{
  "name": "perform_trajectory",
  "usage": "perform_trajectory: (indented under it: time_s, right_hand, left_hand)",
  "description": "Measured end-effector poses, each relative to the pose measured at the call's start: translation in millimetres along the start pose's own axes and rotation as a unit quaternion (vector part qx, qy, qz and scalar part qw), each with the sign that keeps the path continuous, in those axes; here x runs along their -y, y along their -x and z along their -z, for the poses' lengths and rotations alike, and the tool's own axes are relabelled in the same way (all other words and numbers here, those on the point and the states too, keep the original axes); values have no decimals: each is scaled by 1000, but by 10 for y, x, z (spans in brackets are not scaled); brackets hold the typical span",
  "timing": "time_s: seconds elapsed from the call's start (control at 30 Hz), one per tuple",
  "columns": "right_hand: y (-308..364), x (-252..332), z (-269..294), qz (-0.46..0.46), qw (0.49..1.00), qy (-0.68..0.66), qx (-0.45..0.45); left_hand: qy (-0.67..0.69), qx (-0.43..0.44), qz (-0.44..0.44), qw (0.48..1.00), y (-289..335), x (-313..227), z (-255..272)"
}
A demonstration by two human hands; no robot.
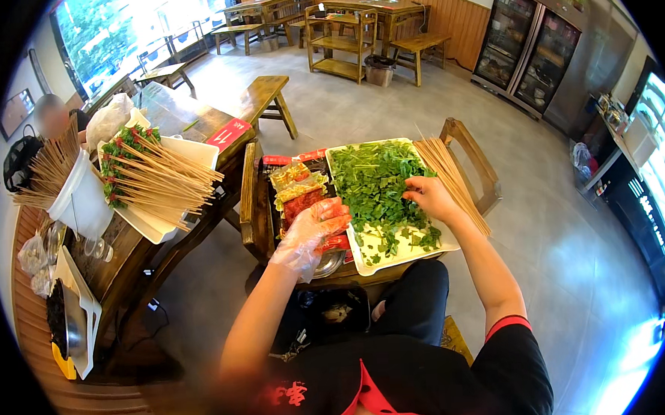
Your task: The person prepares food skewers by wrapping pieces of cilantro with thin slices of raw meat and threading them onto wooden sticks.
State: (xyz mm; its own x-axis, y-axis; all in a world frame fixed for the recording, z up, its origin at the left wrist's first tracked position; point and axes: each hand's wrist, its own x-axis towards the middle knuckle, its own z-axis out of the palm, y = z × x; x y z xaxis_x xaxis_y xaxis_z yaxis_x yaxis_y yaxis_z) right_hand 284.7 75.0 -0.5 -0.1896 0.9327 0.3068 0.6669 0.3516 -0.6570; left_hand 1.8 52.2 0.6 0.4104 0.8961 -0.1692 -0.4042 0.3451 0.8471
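My left hand (320, 229), in a clear plastic glove with reddish smears, is over the packs of raw red meat (302, 201). Its fingers are curled together; what they hold, if anything, is hidden. At the right side of a heap of leafy green herbs (372, 179), my bare right hand (431, 198) has its thumb and fingertips pinched among the leaves. The herbs lie on a white tray (380, 260), with loose leaves near its front edge. Bare wooden skewers (452, 173) lie along the tray's right side.
On the table (135, 251) to my left, a white tray (211, 160) carries skewers threaded with red-and-green bundles (130, 154). A white bucket (81, 199) of skewers stands beside it. A person (51, 117) is at the far left. Benches (267, 98) and a glass-door fridge (523, 43) stand beyond.
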Motion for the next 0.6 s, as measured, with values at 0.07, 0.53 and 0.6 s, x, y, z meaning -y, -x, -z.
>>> perform_trajectory:
  time_s: [0.07,0.53,0.6]
  right_hand:
    - [-5,53,98,-77,994,-71,41]
    - [237,694,-331,188,982,22,1]
    - [259,673,-367,223,974,30,-9]
  left_hand:
    - [27,-6,23,999,1,16,-111]
    - [45,77,17,996,-95,341,-343]
    - [29,50,21,998,-22,292,-356]
